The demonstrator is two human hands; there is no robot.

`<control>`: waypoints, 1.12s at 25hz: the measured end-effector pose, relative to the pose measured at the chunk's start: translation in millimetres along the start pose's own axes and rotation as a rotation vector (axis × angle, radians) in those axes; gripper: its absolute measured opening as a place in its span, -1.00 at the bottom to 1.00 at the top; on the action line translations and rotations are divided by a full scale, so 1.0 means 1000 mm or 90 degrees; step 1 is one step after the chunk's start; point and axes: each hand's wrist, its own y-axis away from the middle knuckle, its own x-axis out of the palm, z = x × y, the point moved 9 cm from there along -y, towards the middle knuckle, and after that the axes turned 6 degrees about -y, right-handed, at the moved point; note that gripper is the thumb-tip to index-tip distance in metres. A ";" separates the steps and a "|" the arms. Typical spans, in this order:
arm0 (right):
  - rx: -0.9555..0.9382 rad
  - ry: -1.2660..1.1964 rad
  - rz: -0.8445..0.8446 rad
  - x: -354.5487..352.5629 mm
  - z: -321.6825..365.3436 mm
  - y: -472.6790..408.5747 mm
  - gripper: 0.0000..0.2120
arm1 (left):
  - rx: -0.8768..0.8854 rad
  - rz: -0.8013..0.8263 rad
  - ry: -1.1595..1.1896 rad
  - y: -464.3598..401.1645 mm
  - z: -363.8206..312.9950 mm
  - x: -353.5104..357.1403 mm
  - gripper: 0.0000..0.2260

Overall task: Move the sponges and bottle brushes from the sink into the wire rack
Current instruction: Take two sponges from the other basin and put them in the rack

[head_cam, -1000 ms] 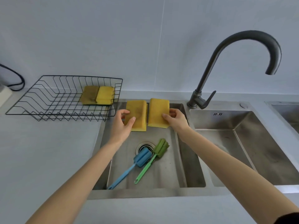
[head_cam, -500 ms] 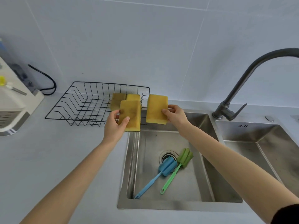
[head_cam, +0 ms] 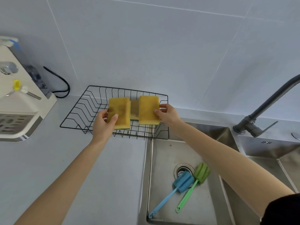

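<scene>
My left hand grips a stained yellow sponge, and my right hand grips a cleaner yellow sponge. I hold both sponges upright, side by side, above the right half of the black wire rack. Between them an older brownish sponge shows, lying in the rack and mostly hidden. In the steel sink a blue bottle brush and a green bottle brush lie side by side, heads near the drain, handles pointing toward me.
A dark curved faucet rises at the right, with a second basin below it. A white appliance with a black cable stands on the grey counter at the left. A tiled wall runs behind.
Both hands have carried the sponges up and left, from over the sink to above the rack. The view has swung left with them. The brushes have not moved.
</scene>
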 end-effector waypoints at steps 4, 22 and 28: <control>0.010 0.029 0.042 0.041 0.009 -0.026 -0.56 | -0.018 -0.034 -0.002 -0.027 0.011 -0.021 -0.59; 0.083 0.198 0.082 0.154 0.006 -0.116 -0.61 | -0.047 -0.058 -0.047 -0.099 0.051 -0.040 -0.61; -0.091 0.438 0.117 0.167 0.022 -0.105 -0.66 | -0.045 -0.064 -0.047 -0.102 0.051 -0.038 -0.61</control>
